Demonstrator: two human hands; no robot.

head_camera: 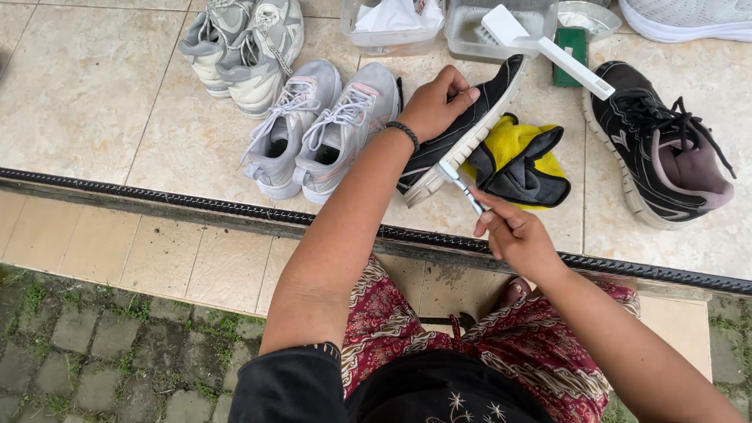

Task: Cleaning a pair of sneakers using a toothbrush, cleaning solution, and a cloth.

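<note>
My left hand point(437, 102) grips a black sneaker with a white sole point(470, 129), tilted on its side on the tiled floor. My right hand point(517, 235) holds a small toothbrush point(462, 184) whose head touches the white sole near the heel. A yellow and black cloth point(521, 160) lies right beside the shoe. The matching black sneaker point(658, 149) sits upright to the right.
A pair of grey sneakers point(313, 129) stands left of the held shoe, another grey pair point(243, 47) behind them. Two clear plastic tubs point(470, 35), a white long-handled brush point(548, 47), a green bar point(572, 51) and a white shoe point(689, 19) line the back. A black drain strip point(196, 205) runs along the step.
</note>
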